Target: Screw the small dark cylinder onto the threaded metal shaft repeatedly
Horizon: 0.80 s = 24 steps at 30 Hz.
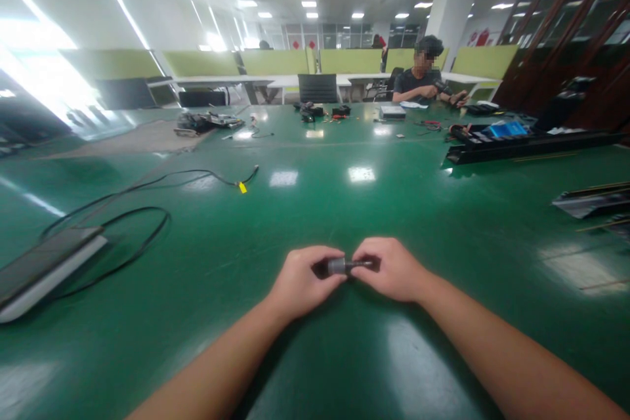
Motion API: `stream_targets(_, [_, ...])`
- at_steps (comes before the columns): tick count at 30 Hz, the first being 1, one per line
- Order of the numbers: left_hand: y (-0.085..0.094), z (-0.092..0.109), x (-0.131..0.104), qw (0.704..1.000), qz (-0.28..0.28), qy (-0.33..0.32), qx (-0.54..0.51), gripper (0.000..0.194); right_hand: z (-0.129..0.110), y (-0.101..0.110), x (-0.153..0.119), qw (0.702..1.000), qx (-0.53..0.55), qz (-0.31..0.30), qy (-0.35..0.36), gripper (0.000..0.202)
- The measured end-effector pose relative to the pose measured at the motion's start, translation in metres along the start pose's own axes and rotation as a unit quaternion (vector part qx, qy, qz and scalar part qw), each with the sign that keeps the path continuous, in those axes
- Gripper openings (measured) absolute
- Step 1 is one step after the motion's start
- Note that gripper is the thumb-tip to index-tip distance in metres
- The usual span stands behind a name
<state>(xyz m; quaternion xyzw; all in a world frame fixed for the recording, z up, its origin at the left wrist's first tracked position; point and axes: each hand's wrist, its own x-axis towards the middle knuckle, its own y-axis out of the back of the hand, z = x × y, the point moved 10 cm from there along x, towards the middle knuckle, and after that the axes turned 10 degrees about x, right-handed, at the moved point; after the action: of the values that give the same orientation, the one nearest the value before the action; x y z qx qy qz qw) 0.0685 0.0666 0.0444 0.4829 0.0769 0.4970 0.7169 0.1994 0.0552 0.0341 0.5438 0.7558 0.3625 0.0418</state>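
Over the green tabletop, both hands meet on a small grey-and-black metal cylinder with a thin shaft, which lies roughly level and looks like a drill chuck, though its exact kind is too small to tell. My left hand is closed around its thicker body, thumb below and fingers above. On the other side, my right hand pinches the narrow shaft end. Parts of the piece are hidden by the fingers of both hands.
A dark flat device with a white side sits at left, trailing a black cable with a yellow tag. Black rails and loose parts lie at right. Across the table, a person handles a dark tool.
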Motion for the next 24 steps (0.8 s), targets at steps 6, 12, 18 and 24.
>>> stream_targets(6, [0.0014,-0.0007,0.0007,1.000,0.000,0.002,0.002,0.025,0.0005,0.0010,0.0001,1.000,-0.002,0.002,0.001,0.005])
stream_targets(12, [0.0020,-0.0054,-0.0007,1.000,0.005,0.006,0.011,0.027,0.0030,0.0025,0.0010,1.000,-0.006,0.005,-0.005,0.005])
stream_targets(18, [0.0012,-0.0066,-0.0002,1.000,0.001,0.014,0.015,0.026,0.0038,0.0026,0.0008,1.000,-0.006,0.007,-0.005,0.005])
stream_targets(24, [0.0032,-0.0065,0.0012,1.000,0.005,0.016,0.013,0.026,0.0036,0.0052,0.0006,1.000,-0.002,0.012,-0.006,0.005])
